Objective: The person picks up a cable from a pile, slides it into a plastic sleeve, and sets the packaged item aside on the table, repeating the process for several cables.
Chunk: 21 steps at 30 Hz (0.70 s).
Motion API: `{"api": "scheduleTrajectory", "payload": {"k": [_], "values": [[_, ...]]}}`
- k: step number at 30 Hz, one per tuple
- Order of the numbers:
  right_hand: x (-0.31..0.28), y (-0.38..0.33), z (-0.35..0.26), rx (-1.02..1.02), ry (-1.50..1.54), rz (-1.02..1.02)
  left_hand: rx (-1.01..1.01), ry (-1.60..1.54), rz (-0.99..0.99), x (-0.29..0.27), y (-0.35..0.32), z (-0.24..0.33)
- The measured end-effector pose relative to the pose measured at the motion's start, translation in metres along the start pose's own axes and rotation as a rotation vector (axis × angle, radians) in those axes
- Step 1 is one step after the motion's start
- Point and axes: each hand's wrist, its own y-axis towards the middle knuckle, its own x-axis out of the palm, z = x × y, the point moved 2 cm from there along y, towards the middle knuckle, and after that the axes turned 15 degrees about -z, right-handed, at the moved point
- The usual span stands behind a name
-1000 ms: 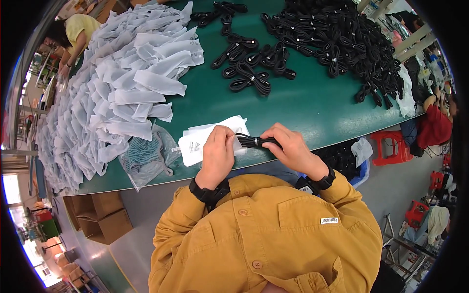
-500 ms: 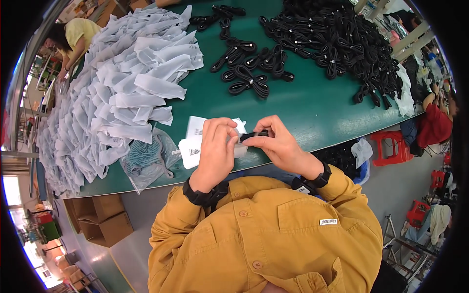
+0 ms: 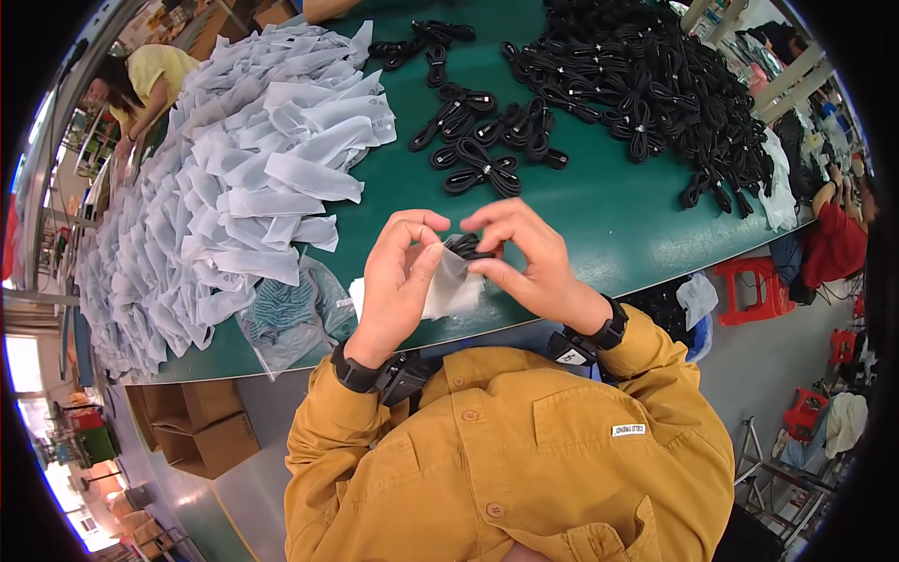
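My left hand (image 3: pixel 395 286) is closed in a pinch on the edge of a small frosted plastic bag (image 3: pixel 450 273). Against the bag's upper end sits a coiled black cable (image 3: pixel 465 247), gripped between the thumb and fingers of my right hand (image 3: pixel 532 260). Part of the coil seems to be in the bag's mouth, though my fingers hide how far. Under my hands lie more flat whitish bags (image 3: pixel 456 302) on the green table (image 3: pixel 393 211). Just beyond, several loose coiled black cables (image 3: pixel 482 169) rest on the tabletop.
A big heap of filled frosted bags (image 3: pixel 243 178) covers the table's left. Farther right is a large pile of black cables (image 3: pixel 646 75). A clear bag with teal striped contents (image 3: pixel 286 309) lies near the front edge. Cardboard boxes (image 3: pixel 197 426) and a red stool (image 3: pixel 749 290) stand below.
The cable has moved up to the bag's mouth, and the bag now stands raised and tilted between my hands. My right-hand fingers have lifted and curled over the coil.
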Motion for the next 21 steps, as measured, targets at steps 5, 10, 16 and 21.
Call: {"api": "scheduleTrajectory", "payload": {"k": [5,10,16,21], "values": [[0.001,0.015,-0.005,-0.032,-0.304,-0.082,-0.018,-0.350,0.013,-0.007,0.013,-0.002],[0.007,0.021,0.005,-0.112,-0.257,-0.071,-0.145,-0.702,-0.024,-0.015,0.016,0.003],[0.000,0.034,0.010,-0.145,-0.170,-0.119,-0.048,-0.549,-0.001,-0.024,0.016,-0.005],[-0.039,0.052,0.026,0.135,-0.362,0.145,0.073,-0.123,0.469,-0.089,0.012,0.013]]}}
